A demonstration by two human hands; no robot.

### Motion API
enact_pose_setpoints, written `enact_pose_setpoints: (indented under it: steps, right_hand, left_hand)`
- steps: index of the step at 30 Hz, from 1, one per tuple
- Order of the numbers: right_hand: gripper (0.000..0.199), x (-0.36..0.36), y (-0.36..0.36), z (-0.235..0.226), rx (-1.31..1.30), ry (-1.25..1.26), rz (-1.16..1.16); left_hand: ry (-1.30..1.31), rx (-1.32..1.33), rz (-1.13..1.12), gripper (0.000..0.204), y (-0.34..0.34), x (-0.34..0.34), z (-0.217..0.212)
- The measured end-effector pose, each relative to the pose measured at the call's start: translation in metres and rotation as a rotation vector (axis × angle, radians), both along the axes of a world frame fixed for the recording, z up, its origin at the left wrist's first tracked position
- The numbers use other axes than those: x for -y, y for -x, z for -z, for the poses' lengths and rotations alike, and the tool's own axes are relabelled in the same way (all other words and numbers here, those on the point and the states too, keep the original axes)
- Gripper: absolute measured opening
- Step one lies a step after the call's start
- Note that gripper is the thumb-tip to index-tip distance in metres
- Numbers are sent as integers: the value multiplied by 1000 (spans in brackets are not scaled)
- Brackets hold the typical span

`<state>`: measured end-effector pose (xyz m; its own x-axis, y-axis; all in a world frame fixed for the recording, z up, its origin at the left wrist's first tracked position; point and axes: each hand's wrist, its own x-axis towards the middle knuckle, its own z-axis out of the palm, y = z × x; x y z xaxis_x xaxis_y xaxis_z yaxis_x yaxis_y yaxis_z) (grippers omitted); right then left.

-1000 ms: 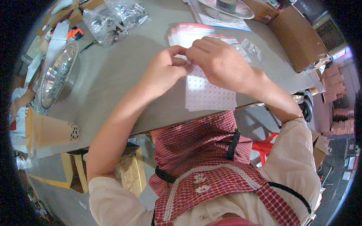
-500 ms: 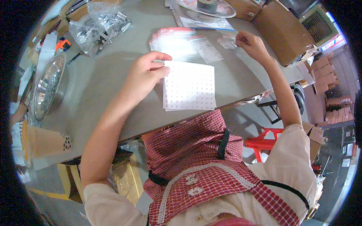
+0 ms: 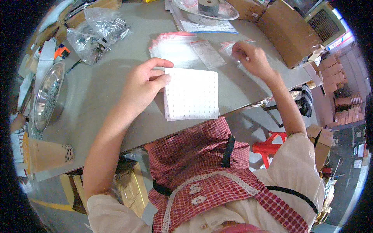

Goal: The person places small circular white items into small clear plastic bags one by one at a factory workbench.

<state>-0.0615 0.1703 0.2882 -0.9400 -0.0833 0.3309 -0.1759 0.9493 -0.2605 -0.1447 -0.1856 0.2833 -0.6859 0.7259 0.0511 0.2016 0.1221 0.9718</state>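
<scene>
A small stack of white label sheets (image 3: 192,95), printed with rows of tiny marks, lies near the table's front edge. My left hand (image 3: 142,85) holds its upper left corner, thumb on the edge and index finger stretched above it. To the right, my right hand (image 3: 251,60) is over small clear zip bags (image 3: 226,47), its fingers curled into a pinch; they are slightly blurred, and what they hold is hidden. Between the hands, a fanned pile of clear zip bags with red top edges (image 3: 171,48) lies behind the sheets, with a single filled-looking bag (image 3: 208,54) beside it.
On the left are a metal bowl of small metal pieces (image 3: 50,95), a cup of milky drink (image 3: 48,153) and a plastic bag of metal parts (image 3: 99,35). A tape roll (image 3: 208,7) sits on a metal tray at the back. An open cardboard box (image 3: 289,35) stands at the right.
My right hand has shifted a little left and down, now over the small bags, with more of a red-edged bag showing behind it. My left hand still holds the label sheets.
</scene>
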Motion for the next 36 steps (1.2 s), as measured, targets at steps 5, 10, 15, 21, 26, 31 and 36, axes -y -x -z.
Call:
enact_pose_setpoints:
  steps: [5, 10, 15, 21, 26, 31, 36]
  right_hand:
    - [13, 64, -40, -6, 61, 278, -167]
    - [8, 62, -37, -14, 255, 878, -126]
    - [11, 44, -32, -27, 201, 1176, -105]
    - [13, 17, -40, -17, 209, 1282, -28]
    - [14, 22, -37, -9, 186, 1216, -18]
    - [15, 23, -37, -2, 67, 1218, 24]
    - [15, 40, -47, 0, 28, 948, -141]
  left_hand:
    - [-30, -68, 88, 33, -6, -1, -2]
    - [-2, -115, 223, 32, -15, -2, -10]
    - [-34, -145, 330, 37, -17, -2, -6]
    - [-102, -98, 433, 35, -32, -24, -7]
    - [-109, -601, 575, 35, -46, -90, -1]
    - [85, -531, 496, 27, -59, -107, -10]
    - [27, -912, 390, 22, -80, -77, 6]
